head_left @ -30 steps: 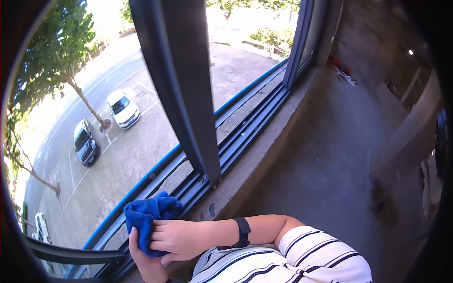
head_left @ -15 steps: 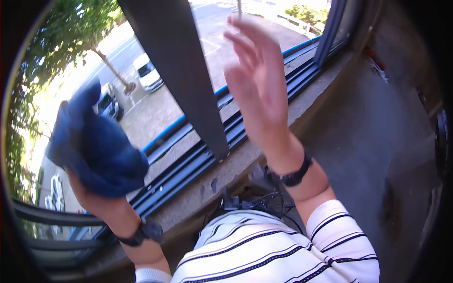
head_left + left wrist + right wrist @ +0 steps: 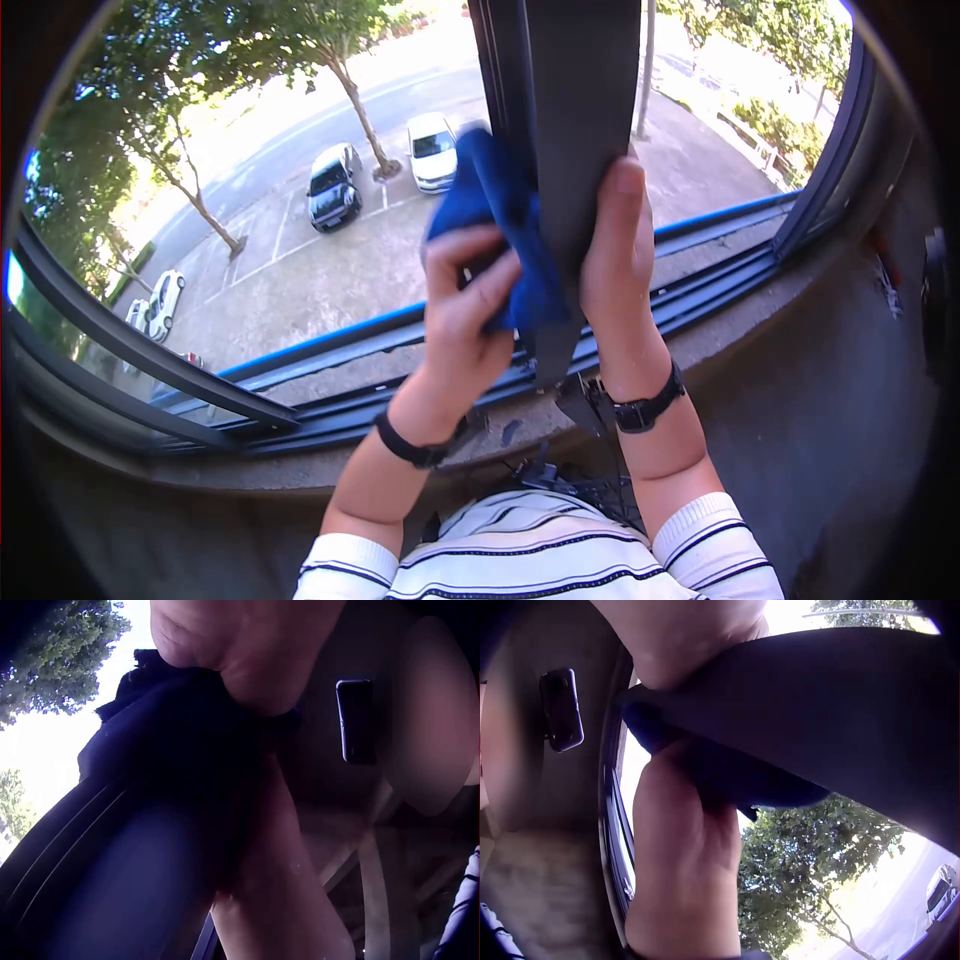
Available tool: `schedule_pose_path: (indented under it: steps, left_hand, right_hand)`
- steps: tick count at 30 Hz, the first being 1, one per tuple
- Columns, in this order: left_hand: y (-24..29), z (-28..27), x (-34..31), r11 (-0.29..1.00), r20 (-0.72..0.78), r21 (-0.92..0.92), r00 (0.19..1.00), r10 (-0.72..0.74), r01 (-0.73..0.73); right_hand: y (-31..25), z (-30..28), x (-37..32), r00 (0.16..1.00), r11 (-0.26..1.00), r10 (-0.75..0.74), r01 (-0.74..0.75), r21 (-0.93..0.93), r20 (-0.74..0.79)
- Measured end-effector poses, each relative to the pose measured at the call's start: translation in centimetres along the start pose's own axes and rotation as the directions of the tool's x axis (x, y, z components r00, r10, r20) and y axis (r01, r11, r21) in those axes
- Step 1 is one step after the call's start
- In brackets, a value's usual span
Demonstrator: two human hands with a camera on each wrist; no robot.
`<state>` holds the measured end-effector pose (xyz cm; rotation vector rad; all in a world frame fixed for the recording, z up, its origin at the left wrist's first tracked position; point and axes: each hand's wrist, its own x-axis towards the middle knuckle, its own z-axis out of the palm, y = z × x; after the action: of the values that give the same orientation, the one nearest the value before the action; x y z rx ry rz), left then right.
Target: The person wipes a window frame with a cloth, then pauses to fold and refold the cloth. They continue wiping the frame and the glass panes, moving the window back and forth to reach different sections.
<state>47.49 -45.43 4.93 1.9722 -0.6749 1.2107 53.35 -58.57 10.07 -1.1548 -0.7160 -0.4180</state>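
Note:
In the head view, my left hand (image 3: 465, 285) grips a bunched blue cloth (image 3: 480, 185) against the left side of a dark window post (image 3: 582, 140). Thumb and fingers are bent into the fabric. On the post's other side, my right hand (image 3: 618, 260) lies along its right edge, the thumb upright; its other fingers are mostly hidden. From the right wrist, the cloth (image 3: 757, 780) shows beneath the post (image 3: 840, 712), the left hand (image 3: 682, 810) holding it from below. The left wrist view shows the cloth dark and shadowed (image 3: 165, 727).
A window sill with metal tracks (image 3: 700, 285) runs below the post, and a lower frame bar (image 3: 180, 370) curves at left. Several cables (image 3: 550, 480) lie near the striped shirt (image 3: 540, 560). Parked cars, including a black car (image 3: 335, 188), and trees stand outside.
Both hands were together on the cloth over the sill at left, then parted and rose. Now they flank the post, the cloth in the left hand. The view has turned left.

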Motion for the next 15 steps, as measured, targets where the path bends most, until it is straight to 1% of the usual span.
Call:
schedule_pose_path:
  steps: [1, 2, 4, 5, 6, 8, 9, 10, 11, 12, 13, 14, 15]
  left_hand:
    - [0.3, -0.1, -2.0, 0.992, 0.073, -0.035, 0.991, -0.115, 0.118]
    - [0.2, 0.3, -3.9, 0.984, 0.113, -0.062, 0.981, -0.159, 0.166]
    - [-0.1, 0.2, -7.1, 0.936, 0.236, -0.137, 0.929, -0.286, 0.324]
    - [0.4, -0.1, -7.5, 0.906, 0.278, -0.165, 0.9, -0.336, 0.389]
    - [0.7, -0.4, -7.7, 0.872, 0.32, -0.187, 0.867, -0.382, 0.453]
    - [1.5, -1.6, -7.1, 0.818, 0.126, -0.296, 0.869, -0.479, 0.494]
    - [2.4, -2.4, -6.0, 0.532, 0.013, -0.574, 0.657, -0.754, 0.622]
    - [2.8, -3.3, -4.0, 0.461, -0.08, -0.752, 0.629, -0.773, 0.471]
    - [4.1, -4.6, -0.6, 0.505, -0.175, -0.787, 0.658, -0.733, 0.354]
    - [5.9, -5.9, 2.9, 0.702, -0.369, -0.672, 0.716, -0.592, 0.234]
    - [7.1, -7.1, 6.1, 0.851, -0.489, -0.519, 0.787, -0.376, 0.084]
    - [8.2, -8.5, 9.1, 0.914, -0.446, -0.401, 0.886, -0.13, -0.067]
    - [8.4, -10.1, 11.6, 0.938, -0.293, -0.307, 0.954, 0.065, -0.159]
  right_hand:
    - [-0.3, 0.2, 0.0, 1.0, 0.999, 0.025, -0.025, 0.039, 0.009]
    - [-0.5, 0.2, 0.0, 1.0, 0.999, -0.001, 0.0, 0.053, 0.012]
    - [-0.9, 0.1, -0.1, 0.998, 0.997, 0.045, -0.048, 0.067, 0.05]
    - [-0.9, -0.2, -0.1, 0.998, 0.997, 0.029, -0.033, 0.076, 0.052]
    - [-0.8, -0.4, -0.1, 0.995, 0.996, 0.046, -0.052, 0.071, 0.086]
    - [-0.3, -0.8, -0.2, 0.992, 0.995, 0.044, -0.055, 0.085, 0.118]
    - [0.2, -0.8, -0.4, 0.984, 0.976, 0.106, -0.131, 0.176, 0.145]
    - [0.6, -0.9, -0.6, 0.971, 0.943, 0.159, -0.203, 0.265, 0.178]
    - [0.9, -1.0, -0.8, 0.967, 0.923, 0.212, -0.246, 0.295, 0.143]
    - [1.3, -1.1, -0.8, 0.971, 0.92, 0.188, -0.228, 0.319, 0.15]
    - [2.1, -1.5, -0.7, 0.947, 0.891, 0.282, -0.317, 0.324, 0.15]
    - [3.1, -1.8, -0.4, 0.914, 0.852, 0.371, -0.406, 0.331, 0.167]
    - [4.9, -2.2, 0.0, 0.875, 0.791, 0.431, -0.484, 0.374, 0.219]
